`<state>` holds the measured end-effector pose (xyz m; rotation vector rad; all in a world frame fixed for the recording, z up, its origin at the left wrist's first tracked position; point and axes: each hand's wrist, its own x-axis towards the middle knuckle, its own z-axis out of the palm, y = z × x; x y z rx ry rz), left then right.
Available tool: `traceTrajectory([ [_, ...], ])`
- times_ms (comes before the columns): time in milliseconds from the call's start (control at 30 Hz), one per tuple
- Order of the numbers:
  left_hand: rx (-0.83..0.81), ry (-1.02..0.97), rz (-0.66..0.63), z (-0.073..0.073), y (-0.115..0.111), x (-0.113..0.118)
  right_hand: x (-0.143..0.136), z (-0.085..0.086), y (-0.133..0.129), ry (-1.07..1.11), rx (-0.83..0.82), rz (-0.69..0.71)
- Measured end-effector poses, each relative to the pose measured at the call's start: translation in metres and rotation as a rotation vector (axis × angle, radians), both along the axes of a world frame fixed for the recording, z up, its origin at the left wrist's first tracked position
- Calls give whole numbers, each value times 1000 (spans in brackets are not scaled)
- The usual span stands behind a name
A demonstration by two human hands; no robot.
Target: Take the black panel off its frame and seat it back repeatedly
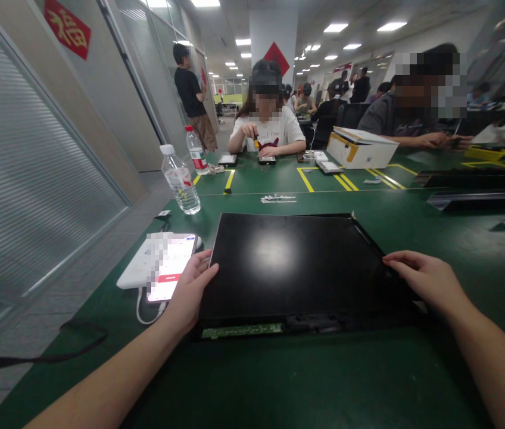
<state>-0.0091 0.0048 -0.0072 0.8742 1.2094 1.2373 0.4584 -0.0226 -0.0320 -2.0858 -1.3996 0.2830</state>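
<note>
Two gentle pinches seemed best: our left hand (190, 291) and right hand (427, 275) held the black screen (295, 265) by its sides.

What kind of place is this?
Probably an electronics workshop: a black panel has a green circuit board along its near edge, and a person across the yellow-marked table holds a tool.

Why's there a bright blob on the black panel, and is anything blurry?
In the head view, the pale blob on the black panel looks like glare, probably reflected light; in that same head view, the dark strips toward the right edge look smeared.
</note>
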Motion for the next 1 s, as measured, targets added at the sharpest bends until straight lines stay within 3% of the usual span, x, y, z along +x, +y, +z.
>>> traceTrajectory([
  [433,90,177,-102,-7,9,-16,4,-4,2,-6,6,10],
  [667,189,450,-57,-21,14,-23,9,-8,2,-4,8,6],
  [1000,218,707,-160,-28,18,-30,10,-7,5,7,-11,-4],
])
